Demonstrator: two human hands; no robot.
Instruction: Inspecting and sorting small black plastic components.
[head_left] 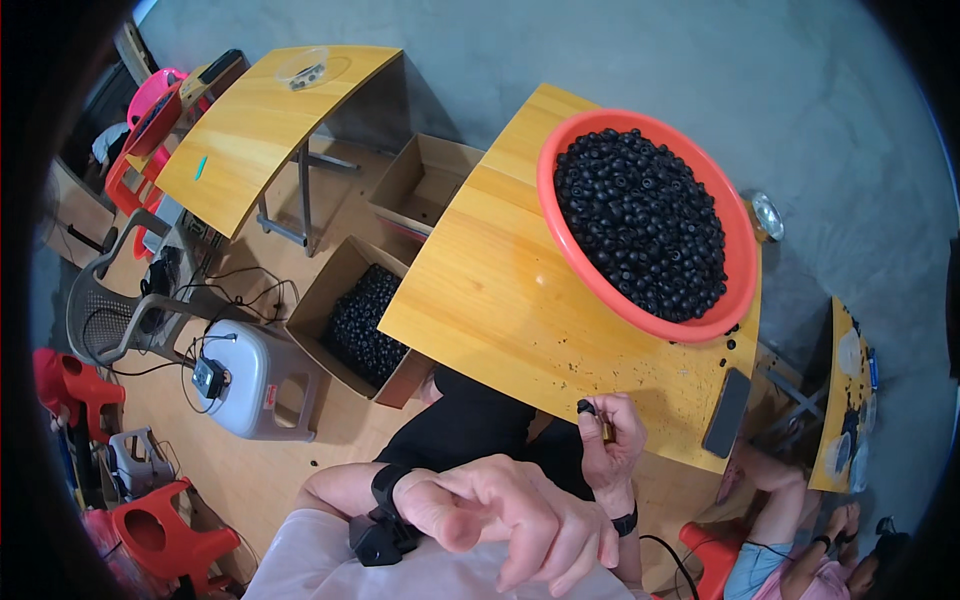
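Observation:
A large red-orange basin [553, 225] stands on the yellow wooden table [480, 270], heaped with small round black plastic pieces [640, 220]. By the table's near edge my right hand [612, 445] is closed, pinching one small black piece [586, 407] between thumb and fingers. Something brass-coloured shows in that hand too, too small to make out. My left hand [500, 515] is raised close to the camera over my lap, fingers bent and apart, with nothing seen in it. A black strap with a small black device [378, 538] is on my left wrist.
Dark crumbs and a black phone [727, 412] lie on the table's right part. Left of the table stand a cardboard box [310, 310] of black pieces, another box [400, 185] and a grey stool [250, 385]. Another person [790, 520] sits at lower right.

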